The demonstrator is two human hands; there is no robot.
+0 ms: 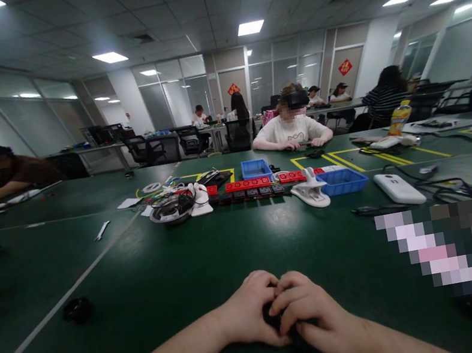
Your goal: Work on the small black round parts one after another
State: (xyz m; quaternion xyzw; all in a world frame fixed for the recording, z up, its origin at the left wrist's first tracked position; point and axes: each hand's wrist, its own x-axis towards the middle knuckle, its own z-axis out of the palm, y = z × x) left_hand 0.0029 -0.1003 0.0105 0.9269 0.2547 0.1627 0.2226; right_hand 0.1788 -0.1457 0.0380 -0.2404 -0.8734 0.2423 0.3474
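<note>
Close in front of me, my left hand (252, 307) and my right hand (310, 312) meet just above the green table (182, 283). Between them is a small black object (271, 312), mostly covered by my fingers, so its kind cannot be made out. My left fingers and thumb curve around its far and left sides. From the right, the bent fingers of my other hand press over it, their tips near the left thumb. To the left, a black round part (77, 311) lies on the table beside a pale line.
Farther off stand a metal bowl (162, 219) of wires, red-and-black blocks in a row (249, 184), white clip bases (310, 191) and blue bins (345, 181). A wrench (102, 231) lies left; a white power bank (399, 189) and black cables lie right. A co-worker (293, 124) sits opposite.
</note>
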